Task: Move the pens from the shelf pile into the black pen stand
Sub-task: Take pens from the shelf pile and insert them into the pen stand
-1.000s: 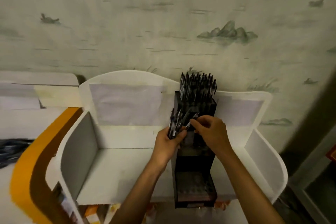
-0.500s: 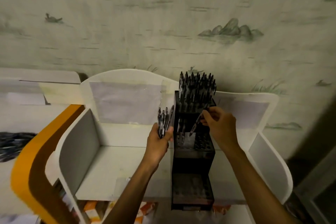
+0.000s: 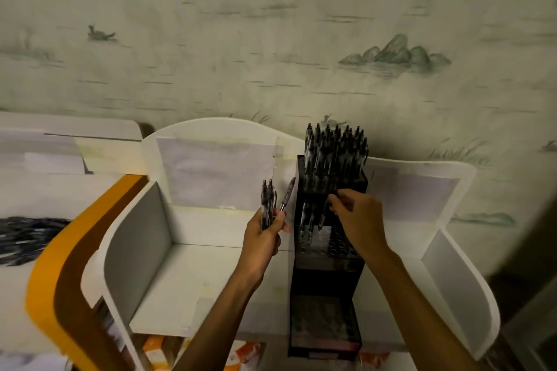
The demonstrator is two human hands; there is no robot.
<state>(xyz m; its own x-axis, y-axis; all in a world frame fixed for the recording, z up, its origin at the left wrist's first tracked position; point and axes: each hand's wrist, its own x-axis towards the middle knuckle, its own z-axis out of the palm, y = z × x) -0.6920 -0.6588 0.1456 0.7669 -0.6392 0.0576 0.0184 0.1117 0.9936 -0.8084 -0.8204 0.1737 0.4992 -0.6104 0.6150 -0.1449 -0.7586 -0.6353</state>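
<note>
the black pen stand [image 3: 327, 253] on the white shelf [image 3: 211, 280] has its top tier packed; the middle tier is part filled, lower tier looks bare. the left hand [image 3: 262, 238] grips spare pens [image 3: 269, 200]; the right hand [image 3: 358, 220] pinches one pen [image 3: 324, 214] above open holes

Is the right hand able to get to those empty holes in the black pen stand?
Probably yes. The right hand hovers just above the empty holes of the black tiered pen stand, with nothing between.
</note>
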